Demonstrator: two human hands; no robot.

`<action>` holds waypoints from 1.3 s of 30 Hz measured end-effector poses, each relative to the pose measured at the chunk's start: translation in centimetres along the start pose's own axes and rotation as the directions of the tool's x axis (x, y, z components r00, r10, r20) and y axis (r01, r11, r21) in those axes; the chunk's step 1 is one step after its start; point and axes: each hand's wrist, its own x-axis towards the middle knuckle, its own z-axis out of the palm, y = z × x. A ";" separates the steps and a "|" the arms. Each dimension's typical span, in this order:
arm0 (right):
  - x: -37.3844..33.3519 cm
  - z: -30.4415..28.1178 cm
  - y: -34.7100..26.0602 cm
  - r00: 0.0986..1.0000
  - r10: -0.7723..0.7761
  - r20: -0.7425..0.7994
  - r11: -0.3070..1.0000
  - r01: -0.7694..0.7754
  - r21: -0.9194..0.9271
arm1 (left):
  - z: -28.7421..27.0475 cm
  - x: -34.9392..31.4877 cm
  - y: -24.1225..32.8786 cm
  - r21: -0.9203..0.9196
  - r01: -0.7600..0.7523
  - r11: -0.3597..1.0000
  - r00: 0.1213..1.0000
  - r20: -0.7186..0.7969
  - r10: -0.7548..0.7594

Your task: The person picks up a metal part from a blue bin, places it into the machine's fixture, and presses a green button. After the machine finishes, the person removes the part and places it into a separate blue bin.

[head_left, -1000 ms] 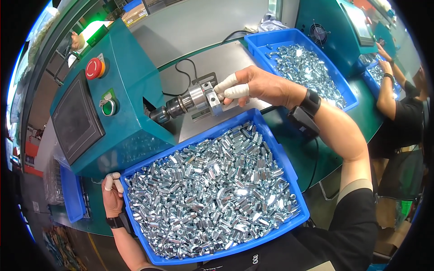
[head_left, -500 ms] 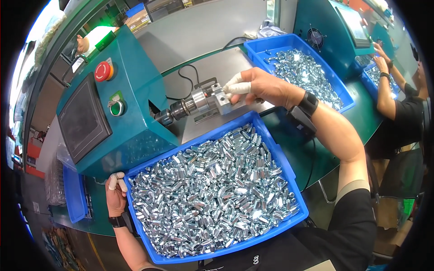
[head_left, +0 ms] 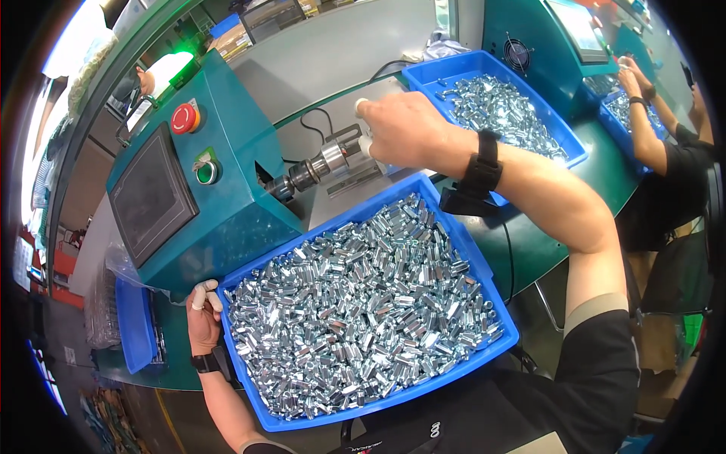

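Tray near | machine left | green surface | panel far | grip: left hand half-curled, right hand unclear; contents I cannot tell

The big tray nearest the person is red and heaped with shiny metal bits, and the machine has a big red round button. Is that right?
Not quite: the big tray is blue, not red, as the head view shows. It is heaped with shiny metal bits, and the machine has a big red round button.
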 end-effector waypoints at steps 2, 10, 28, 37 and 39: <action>-0.3 -0.9 0.1 0.998 0.051 -0.043 0.999 -0.051 -0.007 | 0.1 -0.1 0.1 0.010 0.004 1.000 1.000 -0.002 -0.004; -5.5 -2.8 11.8 0.935 0.344 -0.088 0.901 -0.355 -0.248 | -0.2 -0.1 -0.1 0.002 -0.005 1.000 1.000 -0.014 0.005; -8.6 3.5 -2.9 0.915 -0.384 0.122 0.882 0.324 0.342 | -0.4 -0.2 -0.4 0.001 0.004 1.000 1.000 -0.018 -0.004; -9.0 3.2 -3.4 0.939 -0.325 0.114 0.810 0.215 0.545 | -0.7 0.0 -0.3 0.018 -0.006 1.000 1.000 -0.002 0.006; -8.8 3.6 -3.4 0.929 -0.363 0.074 0.797 0.268 0.541 | -0.7 0.1 -0.3 0.007 -0.011 1.000 1.000 0.016 0.011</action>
